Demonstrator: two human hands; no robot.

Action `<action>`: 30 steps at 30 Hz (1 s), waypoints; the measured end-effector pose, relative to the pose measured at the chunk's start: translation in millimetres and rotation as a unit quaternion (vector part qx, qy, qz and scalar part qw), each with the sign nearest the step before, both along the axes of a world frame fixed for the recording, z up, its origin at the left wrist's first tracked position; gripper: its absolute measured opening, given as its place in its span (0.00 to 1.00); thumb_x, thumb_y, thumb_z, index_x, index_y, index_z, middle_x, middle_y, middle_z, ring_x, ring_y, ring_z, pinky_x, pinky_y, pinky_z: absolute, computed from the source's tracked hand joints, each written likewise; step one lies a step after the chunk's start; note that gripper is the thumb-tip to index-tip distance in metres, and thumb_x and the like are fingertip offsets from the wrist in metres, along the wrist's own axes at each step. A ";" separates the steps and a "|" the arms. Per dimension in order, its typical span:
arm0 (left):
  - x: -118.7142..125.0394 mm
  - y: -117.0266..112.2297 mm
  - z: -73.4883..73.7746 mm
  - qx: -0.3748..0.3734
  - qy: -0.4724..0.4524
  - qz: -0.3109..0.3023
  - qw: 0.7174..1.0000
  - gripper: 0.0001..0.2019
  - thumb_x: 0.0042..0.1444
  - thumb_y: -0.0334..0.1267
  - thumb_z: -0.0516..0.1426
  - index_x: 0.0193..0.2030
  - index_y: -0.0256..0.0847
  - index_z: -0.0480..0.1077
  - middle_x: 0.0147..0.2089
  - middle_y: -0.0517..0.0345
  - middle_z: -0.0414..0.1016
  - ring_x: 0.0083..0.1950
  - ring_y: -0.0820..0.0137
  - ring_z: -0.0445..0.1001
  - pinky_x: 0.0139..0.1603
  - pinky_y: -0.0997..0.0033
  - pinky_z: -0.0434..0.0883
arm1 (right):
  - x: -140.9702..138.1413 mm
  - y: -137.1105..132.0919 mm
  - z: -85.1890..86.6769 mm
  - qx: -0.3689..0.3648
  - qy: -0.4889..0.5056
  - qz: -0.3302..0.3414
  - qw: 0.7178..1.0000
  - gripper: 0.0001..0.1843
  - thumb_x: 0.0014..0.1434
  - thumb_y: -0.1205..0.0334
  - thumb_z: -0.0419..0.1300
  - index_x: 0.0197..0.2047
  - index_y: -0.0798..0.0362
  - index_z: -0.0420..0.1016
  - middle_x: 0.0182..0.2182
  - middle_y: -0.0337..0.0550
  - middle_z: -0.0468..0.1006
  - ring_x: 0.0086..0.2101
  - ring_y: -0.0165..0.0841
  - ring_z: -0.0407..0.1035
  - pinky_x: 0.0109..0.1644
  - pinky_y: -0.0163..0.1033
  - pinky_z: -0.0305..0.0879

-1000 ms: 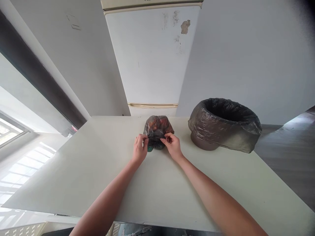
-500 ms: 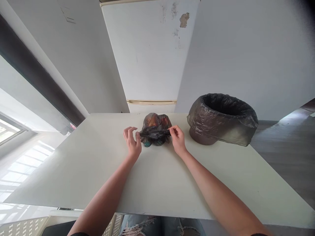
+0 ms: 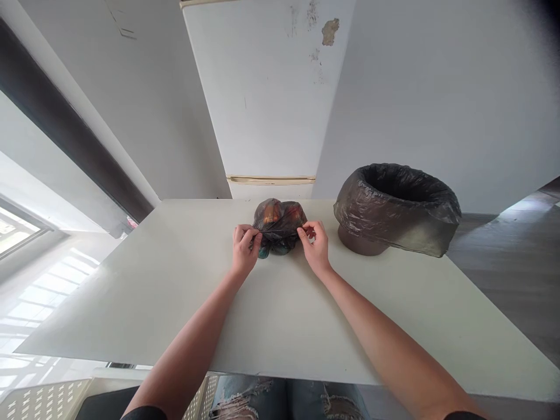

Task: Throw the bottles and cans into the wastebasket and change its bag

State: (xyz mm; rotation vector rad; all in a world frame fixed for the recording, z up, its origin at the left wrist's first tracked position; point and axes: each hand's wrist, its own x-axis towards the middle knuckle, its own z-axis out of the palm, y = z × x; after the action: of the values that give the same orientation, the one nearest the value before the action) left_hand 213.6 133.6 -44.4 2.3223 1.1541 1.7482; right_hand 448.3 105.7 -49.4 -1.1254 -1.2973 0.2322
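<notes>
A filled black plastic garbage bag (image 3: 282,236) lies near the far edge of the white table (image 3: 280,326). Orange and teal things show dimly through its thin film; their kind I cannot make out. My left hand (image 3: 245,248) pinches the bag's gathered edge on the left side. On the right, my right hand (image 3: 315,244) grips the same edge between thumb and fingers. The edge is stretched taut in a line between both hands, across the front of the bulging bag.
Right of the bag stands a brown trash can (image 3: 361,242) lined with a black bag (image 3: 394,210) folded over its rim. A white refrigerator (image 3: 271,93) rises behind the table. A cream perforated basket (image 3: 44,399) sits at lower left, below table height.
My left hand has moved right, closer to the bag, and its fingers have closed on the edge. My right hand has shifted only slightly. The view has tilted a little.
</notes>
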 end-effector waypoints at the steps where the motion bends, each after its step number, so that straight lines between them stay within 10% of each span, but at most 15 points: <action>1: 0.1 -0.6 1.0 0.000 -0.002 0.001 1.000 0.08 0.71 0.38 0.55 0.39 0.44 0.73 0.43 0.50 0.71 0.45 0.63 0.70 0.48 0.60 0.71 | -1.1 -2.2 1.0 0.029 -0.024 -0.020 0.999 0.12 0.68 0.49 0.63 0.41 0.48 0.72 0.38 0.43 0.72 0.37 0.36 0.67 0.44 0.44 0.68; 6: 0.1 -2.7 0.5 -0.030 -0.001 -0.033 0.999 0.11 0.73 0.40 0.51 0.39 0.45 0.72 0.37 0.53 0.73 0.41 0.65 0.71 0.47 0.62 0.71 | -13.4 -12.1 3.9 0.097 -0.182 0.063 0.976 0.08 0.67 0.56 0.66 0.36 0.46 0.76 0.35 0.44 0.80 0.38 0.40 0.72 0.47 0.49 0.70; 11: 0.8 -5.3 -8.3 -0.054 -0.001 -0.035 0.998 0.12 0.74 0.44 0.50 0.42 0.46 0.73 0.34 0.55 0.75 0.41 0.65 0.73 0.41 0.66 0.71 | -25.0 -10.5 0.9 0.040 -0.212 0.070 0.974 0.15 0.67 0.57 0.66 0.56 0.46 0.79 0.52 0.49 0.82 0.52 0.47 0.72 0.56 0.55 0.69; 16: 0.5 -6.3 -10.9 -0.078 -0.025 0.010 0.997 0.14 0.74 0.46 0.50 0.42 0.46 0.73 0.34 0.54 0.75 0.43 0.64 0.73 0.41 0.67 0.69 | -15.9 -4.9 -0.3 -0.002 -0.206 0.080 0.975 0.09 0.71 0.59 0.60 0.40 0.48 0.81 0.33 0.44 0.80 0.38 0.42 0.69 0.44 0.48 0.67; 25: -15.6 10.6 -3.6 -0.096 -0.126 0.152 0.976 0.13 0.74 0.46 0.50 0.40 0.45 0.70 0.35 0.57 0.74 0.36 0.66 0.65 0.44 0.65 0.64 | -2.8 -6.2 8.9 0.035 -0.114 -0.048 0.992 0.13 0.75 0.57 0.52 0.39 0.48 0.73 0.32 0.44 0.74 0.35 0.40 0.65 0.42 0.46 0.62; 30: -16.6 5.1 4.9 -0.069 -0.114 0.103 0.986 0.13 0.74 0.46 0.47 0.49 0.44 0.71 0.45 0.51 0.73 0.47 0.62 0.70 0.50 0.62 0.67 | -4.0 -10.1 8.8 0.052 -0.153 0.015 0.987 0.12 0.74 0.54 0.55 0.39 0.47 0.75 0.30 0.43 0.74 0.34 0.40 0.65 0.43 0.47 0.64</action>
State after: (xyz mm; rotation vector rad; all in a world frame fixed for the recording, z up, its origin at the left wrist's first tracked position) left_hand 197.1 138.7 -39.5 1.9270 1.4630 1.8685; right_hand 444.3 95.5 -40.6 -1.0818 -1.5789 0.0120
